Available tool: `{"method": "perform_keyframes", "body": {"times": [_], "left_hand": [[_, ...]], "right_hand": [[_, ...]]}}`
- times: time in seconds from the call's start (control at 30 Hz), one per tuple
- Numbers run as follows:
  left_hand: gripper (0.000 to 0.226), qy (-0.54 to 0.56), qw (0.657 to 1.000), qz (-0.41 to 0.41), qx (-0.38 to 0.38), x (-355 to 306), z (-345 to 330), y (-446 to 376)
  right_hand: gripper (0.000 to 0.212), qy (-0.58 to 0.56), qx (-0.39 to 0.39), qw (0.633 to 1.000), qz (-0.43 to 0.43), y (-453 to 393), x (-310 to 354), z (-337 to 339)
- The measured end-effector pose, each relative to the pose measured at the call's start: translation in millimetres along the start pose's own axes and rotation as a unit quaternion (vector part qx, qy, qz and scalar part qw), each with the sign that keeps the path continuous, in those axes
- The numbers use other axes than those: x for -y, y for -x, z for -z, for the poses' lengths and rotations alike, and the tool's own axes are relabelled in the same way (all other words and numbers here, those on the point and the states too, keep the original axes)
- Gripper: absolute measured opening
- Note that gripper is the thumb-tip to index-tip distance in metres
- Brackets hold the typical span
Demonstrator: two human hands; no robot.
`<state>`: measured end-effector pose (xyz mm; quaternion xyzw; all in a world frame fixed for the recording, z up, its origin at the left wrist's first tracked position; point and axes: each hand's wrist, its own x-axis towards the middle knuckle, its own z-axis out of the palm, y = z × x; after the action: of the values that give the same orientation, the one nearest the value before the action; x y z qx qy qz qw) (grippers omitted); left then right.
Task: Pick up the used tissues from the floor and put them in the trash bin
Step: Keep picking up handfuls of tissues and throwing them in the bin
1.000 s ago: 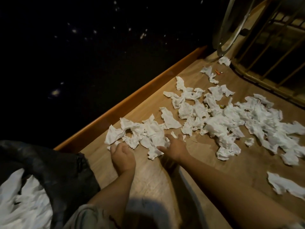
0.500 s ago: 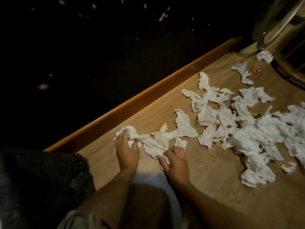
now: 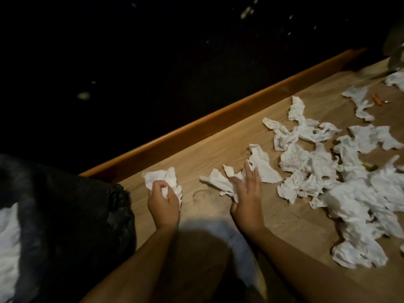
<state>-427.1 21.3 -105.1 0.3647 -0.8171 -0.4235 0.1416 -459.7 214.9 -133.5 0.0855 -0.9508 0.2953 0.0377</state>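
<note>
wood floor, tissue gripped in left fingers

No text, label, brand, number or sign can be read anywhere in this view
</note>
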Motion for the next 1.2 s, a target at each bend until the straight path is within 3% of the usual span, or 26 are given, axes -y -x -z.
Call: {"method": "perform_keyframes", "body": {"times": [0.07,0.13,0.27,0.37,0.43,0.53,0.6,0.67,0.77,0.87,1.0,1.1,1.2], "left_hand": [[0.038,0.021,0.999,0.013,0.031,4,13,10],[0.048,0.042,0.997,0.015,0.067,8,23,17],[0.012,0.063,0.995,0.021,0.071,7,40,25],[0.017,0.099,0.993,0.058,0.034,-15,52,29],[0.035,0.107,0.991,0.076,0.010,-36,59,31],[0.070,0.154,0.983,0.091,-0.045,-71,71,33],[0.055,0.229,0.967,0.081,-0.073,-96,83,34],[0.027,0.315,0.943,0.054,-0.091,-115,103,29],[0.020,0.389,0.914,0.017,-0.114,-134,145,18],[0.015,0.375,0.911,-0.033,-0.171,-139,198,14],[0.014,0.366,0.903,-0.067,-0.214,-122,262,15],[0.026,0.320,0.898,-0.039,-0.300,-96,296,13],[0.043,0.264,0.913,0.011,-0.311,-66,319,12]], "right_hand": [[0.081,-0.019,0.052,0.998,0.023,-1,2,3],[0.075,-0.020,0.101,0.994,0.042,1,1,5],[0.033,0.004,0.116,0.987,0.115,25,9,8],[0.026,-0.018,0.111,0.987,0.117,37,22,5],[0.033,-0.058,0.119,0.988,0.083,31,36,8],[0.014,-0.159,0.125,0.979,0.012,9,70,23],[0.011,-0.201,0.097,0.975,0.016,-10,98,36],[0.009,-0.217,0.067,0.971,0.071,-29,131,49],[0.017,-0.275,0.055,0.951,0.131,-41,189,66],[0.034,-0.343,0.075,0.916,0.194,-38,248,78],[0.014,-0.401,0.113,0.880,0.228,-18,311,82],[0.014,-0.446,0.133,0.858,0.218,1,344,80],[0.019,-0.449,0.148,0.854,0.214,16,364,76]]}}
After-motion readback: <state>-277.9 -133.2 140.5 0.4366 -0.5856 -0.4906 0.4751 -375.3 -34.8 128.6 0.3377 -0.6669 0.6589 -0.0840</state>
